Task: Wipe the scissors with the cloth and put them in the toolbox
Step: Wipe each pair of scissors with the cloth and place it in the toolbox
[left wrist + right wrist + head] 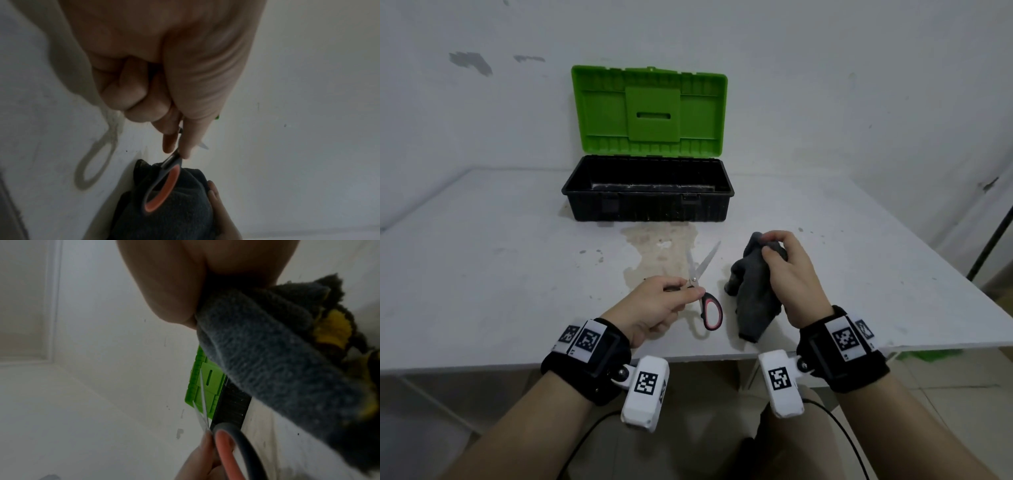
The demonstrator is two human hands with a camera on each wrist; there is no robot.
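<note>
Wrist cameras point(645, 390) nearest the lens, one strapped under each forearm, both with black-and-white tags.

Left hand point(654, 305): grip closed on the scissors point(703, 286), thumb and fingertips pinching at the pivot and upper handle. Other fingers curled into the palm per left wrist view. Blades are open in a V, pointing away from the grip toward the toolbox point(649, 190). One black loop with a red lining hangs below the grip, toward the person; the second loop is hidden in the hand. Scissors look lifted off the table point(482, 274); their shadow falls on the surface in the left wrist view.

Right hand point(789, 274): grip closed on the cloth point(753, 291), a dark grey bunch held from the top, fingers wrapped round its upper end. The rest hangs down from the grip; can't tell if its lower end touches the table. Right wrist view shows yellow patches on the cloth's far side.

Cloth sits just beside the scissors, right of the left grip, not touching the blades.

Toolbox is beyond both grips, well apart, against the wall point(859, 85). Black base, green lid point(650, 109) standing open. Brownish stain point(661, 250) on the table between the toolbox and the left grip, under the blades.
</note>
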